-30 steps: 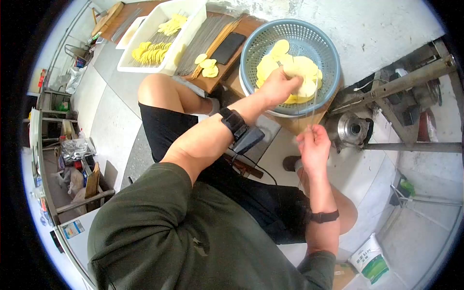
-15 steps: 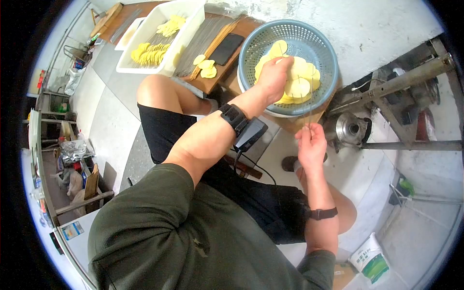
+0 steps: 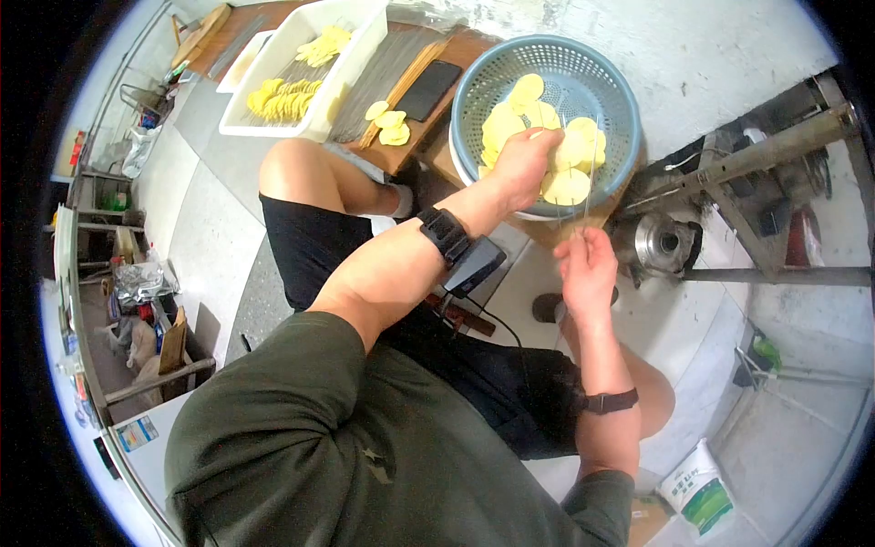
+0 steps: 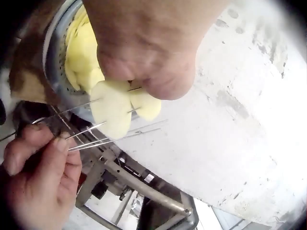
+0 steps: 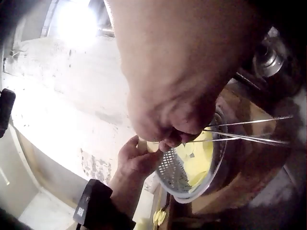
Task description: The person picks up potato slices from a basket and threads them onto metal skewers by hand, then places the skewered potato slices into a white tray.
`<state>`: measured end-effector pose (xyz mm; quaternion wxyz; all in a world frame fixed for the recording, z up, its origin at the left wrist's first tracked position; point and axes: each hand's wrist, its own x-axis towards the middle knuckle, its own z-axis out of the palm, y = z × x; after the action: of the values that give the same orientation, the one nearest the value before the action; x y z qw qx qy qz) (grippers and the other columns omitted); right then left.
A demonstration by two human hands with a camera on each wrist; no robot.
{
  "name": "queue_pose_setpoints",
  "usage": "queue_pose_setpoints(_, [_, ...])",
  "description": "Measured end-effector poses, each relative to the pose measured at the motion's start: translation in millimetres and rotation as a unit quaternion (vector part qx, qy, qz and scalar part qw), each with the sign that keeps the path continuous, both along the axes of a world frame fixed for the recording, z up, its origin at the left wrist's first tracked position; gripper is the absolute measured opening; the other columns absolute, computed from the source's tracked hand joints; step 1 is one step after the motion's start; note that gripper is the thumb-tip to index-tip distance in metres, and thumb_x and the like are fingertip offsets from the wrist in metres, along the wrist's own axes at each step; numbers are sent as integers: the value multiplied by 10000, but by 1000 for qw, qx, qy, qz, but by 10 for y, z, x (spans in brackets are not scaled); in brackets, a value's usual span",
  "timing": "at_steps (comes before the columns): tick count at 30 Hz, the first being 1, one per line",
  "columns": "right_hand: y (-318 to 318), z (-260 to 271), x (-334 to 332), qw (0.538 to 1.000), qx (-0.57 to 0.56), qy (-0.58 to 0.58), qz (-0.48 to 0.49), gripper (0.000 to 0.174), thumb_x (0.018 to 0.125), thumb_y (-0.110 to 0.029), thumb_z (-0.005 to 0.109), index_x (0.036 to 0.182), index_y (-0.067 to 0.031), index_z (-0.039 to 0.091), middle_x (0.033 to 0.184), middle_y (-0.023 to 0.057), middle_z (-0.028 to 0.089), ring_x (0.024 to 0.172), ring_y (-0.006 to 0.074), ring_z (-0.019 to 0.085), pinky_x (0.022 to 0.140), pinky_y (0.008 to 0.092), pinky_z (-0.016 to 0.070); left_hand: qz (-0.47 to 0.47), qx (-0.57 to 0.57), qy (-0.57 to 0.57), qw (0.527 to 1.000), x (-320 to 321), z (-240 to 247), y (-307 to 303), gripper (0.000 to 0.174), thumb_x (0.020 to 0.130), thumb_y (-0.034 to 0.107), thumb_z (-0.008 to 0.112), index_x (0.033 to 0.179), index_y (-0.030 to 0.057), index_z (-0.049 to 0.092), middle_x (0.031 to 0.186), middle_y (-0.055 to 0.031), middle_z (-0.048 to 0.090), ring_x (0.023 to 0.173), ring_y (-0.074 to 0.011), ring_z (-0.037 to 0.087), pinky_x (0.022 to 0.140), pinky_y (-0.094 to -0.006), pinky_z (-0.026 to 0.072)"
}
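My left hand (image 3: 527, 169) reaches over a blue-grey colander (image 3: 622, 91) and pinches yellow potato slices (image 4: 110, 110). In the left wrist view these slices lie under its curled fingers, with thin metal skewers (image 4: 88, 130) running into them. The right hand (image 3: 588, 269), lower and nearer the body, holds the skewers' near ends between thumb and fingers. Their far ends point up across the colander. More potato slices (image 3: 499, 128) lie heaped in the colander. The right wrist view shows a pale slice (image 5: 152, 146) at the left fingertips.
A white tub (image 3: 360, 68) holding rows of potato slices stands at the upper left on a wooden table (image 3: 415, 146). Beside it lie grey skewers (image 3: 378, 77), wooden sticks (image 3: 415, 73), a black phone (image 3: 430, 89) and several loose slices (image 3: 392, 123). A steel kettle (image 3: 663, 244) and metal frame (image 3: 775, 150) stand at right.
The left hand has lifted slightly, then come back down and right over the colander, with its fingers turning. A slice now shows lower on the skewers. The right hand stays nearly in place.
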<state>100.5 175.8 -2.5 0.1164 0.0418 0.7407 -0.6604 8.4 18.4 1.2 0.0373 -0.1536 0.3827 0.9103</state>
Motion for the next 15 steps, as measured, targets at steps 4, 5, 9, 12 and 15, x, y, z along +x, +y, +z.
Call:
queue_pose_setpoints(4, [-9,2,-16,999,-36,-31,2,154,967,-120,473,1045,5,518,714,46,604,508,48,446,439,220,352,-22,-24,-15,999,73,36,14,231,901,128,553,1055,-43,565,978,-122,632,834,-226,645,682,-350,550])
queue_pose_setpoints(5, [-2,-13,-22,997,-59,-43,0,151,968,-119,473,1049,2,515,721,53,604,505,51,449,433,223,353,-21,-16,-1,1000,97,61,25,245,894,122,564,1073,-45,568,986,-122,636,846,-222,646,696,-345,548])
queue_pose_setpoints(9, [13,-28,-57,993,-95,-63,4,158,971,-132,481,1056,-2,508,750,69,613,507,62,457,435,220,358,-46,-46,32,997,215,-148,104,319,872,114,592,1147,-47,568,1024,-122,647,885,-206,645,740,-330,534])
queue_pose_setpoints(12, [-44,53,-37,991,-104,-87,-4,187,975,-155,491,1090,-8,495,810,91,638,539,100,514,467,220,383,-61,-191,17,980,267,-372,38,352,869,153,610,1166,-34,588,1057,-111,660,931,-191,637,796,-317,514])
queue_pose_setpoints(15, [-42,-15,-108,995,-69,-65,-17,201,976,-177,481,1105,-23,490,836,87,641,667,130,614,518,229,431,17,-211,21,977,267,-46,-190,340,853,101,626,1161,-37,592,1072,-121,664,964,-187,634,837,-316,505])
